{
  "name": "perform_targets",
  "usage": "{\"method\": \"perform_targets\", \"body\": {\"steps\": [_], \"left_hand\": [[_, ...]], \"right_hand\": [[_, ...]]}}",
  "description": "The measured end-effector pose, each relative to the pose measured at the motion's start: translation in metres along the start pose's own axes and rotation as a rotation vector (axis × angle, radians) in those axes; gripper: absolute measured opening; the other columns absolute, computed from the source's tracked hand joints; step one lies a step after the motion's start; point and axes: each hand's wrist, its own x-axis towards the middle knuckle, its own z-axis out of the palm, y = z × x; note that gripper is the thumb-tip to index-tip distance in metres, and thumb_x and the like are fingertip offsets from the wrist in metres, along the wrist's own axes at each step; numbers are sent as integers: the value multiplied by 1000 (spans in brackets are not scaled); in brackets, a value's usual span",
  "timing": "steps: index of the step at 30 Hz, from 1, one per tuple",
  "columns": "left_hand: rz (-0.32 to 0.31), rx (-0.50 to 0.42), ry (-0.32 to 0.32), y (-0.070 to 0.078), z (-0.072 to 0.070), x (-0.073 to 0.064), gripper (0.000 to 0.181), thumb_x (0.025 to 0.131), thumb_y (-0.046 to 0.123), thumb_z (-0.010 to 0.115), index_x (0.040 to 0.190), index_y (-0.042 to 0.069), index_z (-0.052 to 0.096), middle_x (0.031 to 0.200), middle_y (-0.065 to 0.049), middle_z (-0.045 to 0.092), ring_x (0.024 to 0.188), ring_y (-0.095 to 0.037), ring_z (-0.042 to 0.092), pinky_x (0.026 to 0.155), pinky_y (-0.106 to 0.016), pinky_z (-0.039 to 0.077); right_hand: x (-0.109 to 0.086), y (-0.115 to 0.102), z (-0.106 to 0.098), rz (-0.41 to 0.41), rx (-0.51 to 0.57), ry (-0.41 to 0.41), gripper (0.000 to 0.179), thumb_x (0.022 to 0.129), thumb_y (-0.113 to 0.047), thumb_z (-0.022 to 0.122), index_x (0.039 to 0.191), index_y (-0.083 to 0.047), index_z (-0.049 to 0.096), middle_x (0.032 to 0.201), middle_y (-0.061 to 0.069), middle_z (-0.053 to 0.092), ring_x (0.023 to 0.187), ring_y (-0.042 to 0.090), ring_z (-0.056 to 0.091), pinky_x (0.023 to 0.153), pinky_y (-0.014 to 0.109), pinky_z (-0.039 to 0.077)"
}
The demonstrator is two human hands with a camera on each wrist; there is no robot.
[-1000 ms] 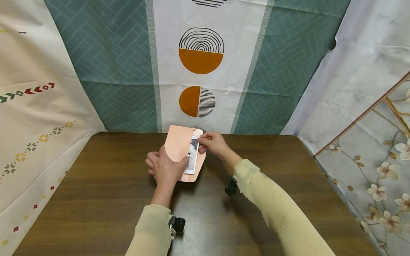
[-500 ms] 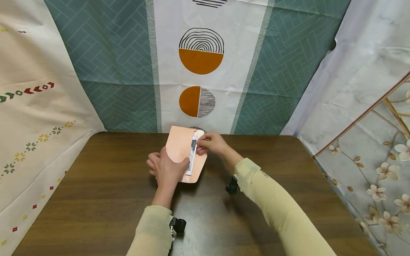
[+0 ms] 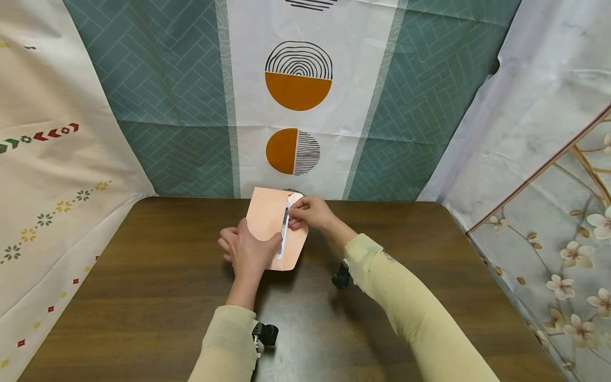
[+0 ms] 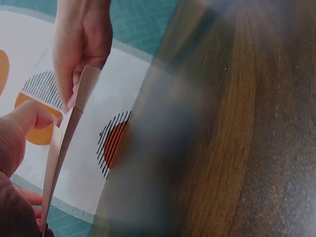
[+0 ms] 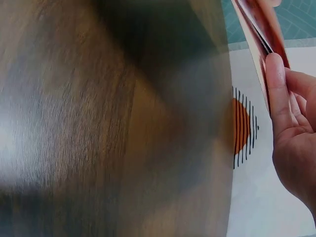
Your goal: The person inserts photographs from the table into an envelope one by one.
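Note:
A peach envelope (image 3: 268, 212), its flap spread to the right, is held up above the table in the head view. My left hand (image 3: 249, 249) grips its left side, thumb across the front near the opening and the other fingers behind. Only a narrow strip of a photo (image 3: 284, 239) shows at the envelope's mouth; the rest is inside. With thumb and fingertips my right hand (image 3: 312, 213) pinches the photo's outer edge, in front of the flap. The left wrist view shows the envelope (image 4: 60, 143) nearly edge-on, with the right hand (image 4: 83, 44) beyond it.
Beneath the hands lies a dark brown wooden table (image 3: 157, 297). A patterned cloth (image 3: 181, 106) hangs behind its far edge, with further cloths at left and right. A small black camera (image 3: 267, 334) sits on the left wrist.
The photo has slid leftward, deeper into the envelope, and much less of it shows. My right hand has moved slightly left with it, while my left hand keeps its grip.

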Motion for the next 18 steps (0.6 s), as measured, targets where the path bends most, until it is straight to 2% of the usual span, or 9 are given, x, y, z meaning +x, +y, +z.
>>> {"method": "perform_targets", "body": {"steps": [8, 10, 15, 18], "left_hand": [[-8, 4, -10, 2, 0, 0, 87, 75, 46, 88, 143, 2, 55, 128, -26, 38, 125, -42, 31, 97, -63, 33], [-5, 4, -3, 4, 0, -1, 87, 75, 46, 88, 144, 2, 55, 128, -26, 38, 124, -42, 31, 96, -63, 33], [15, -2, 15, 7, 0, -2, 88, 75, 45, 88, 144, 1, 55, 127, -25, 38, 124, -42, 31, 96, -62, 33], [20, 0, 20, 8, 0, -2, 87, 75, 44, 88, 143, 1, 55, 127, -25, 38, 124, -42, 31, 96, -62, 33]], "right_hand": [[-2, -10, -5, -41, -238, -72, 12, 104, -5, 68, 101, 6, 66, 80, 11, 71, 60, 12, 70, 62, 30, 62], [-1, -14, -7, -31, -233, -84, 12, 104, -6, 67, 100, 6, 66, 79, 10, 71, 59, 12, 70, 62, 29, 62], [2, -17, -6, -17, -136, -70, 13, 104, -3, 66, 101, 9, 67, 76, 7, 70, 58, 11, 69, 62, 29, 62], [1, -16, -5, -14, -131, -76, 14, 105, -4, 66, 102, 10, 68, 76, 7, 71, 59, 10, 70, 65, 29, 62]]}}
